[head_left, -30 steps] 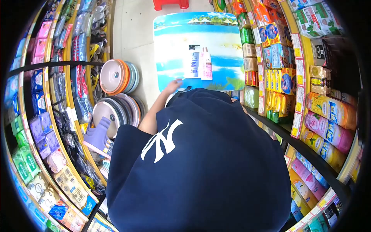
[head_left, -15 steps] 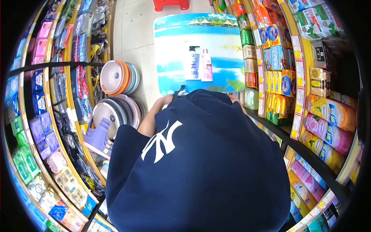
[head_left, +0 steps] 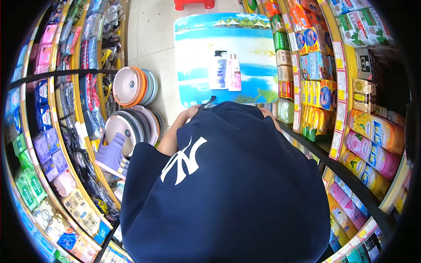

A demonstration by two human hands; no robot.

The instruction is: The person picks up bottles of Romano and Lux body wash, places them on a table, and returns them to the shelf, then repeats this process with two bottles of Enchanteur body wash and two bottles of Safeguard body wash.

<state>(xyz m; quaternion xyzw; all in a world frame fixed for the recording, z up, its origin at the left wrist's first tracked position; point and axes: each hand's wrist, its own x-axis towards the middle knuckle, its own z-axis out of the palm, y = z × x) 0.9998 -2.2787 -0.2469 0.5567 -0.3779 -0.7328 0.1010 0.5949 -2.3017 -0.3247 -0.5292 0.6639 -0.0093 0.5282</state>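
Leaves the pump bottle [head_left: 219,75] and pink bottle [head_left: 234,78] side by side at twelve o'clock on the beach-print table [head_left: 192,61]. Draws the left hand [head_left: 189,113] back from over the table to eleven, clear of both. Shows the right hand [head_left: 268,113] partly at two; cannot tell either grip. Has basins [head_left: 126,85] at ten, a red stool [head_left: 193,5] at twelve, shelves [head_left: 338,61] at three.

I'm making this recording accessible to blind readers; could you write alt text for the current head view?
A person's left hand and right hand, partly hidden by a dark top, are by the near edge of a beach-print table. On it are a white pump bottle and a pink bottle, side by side; stocked shelves flank the aisle.
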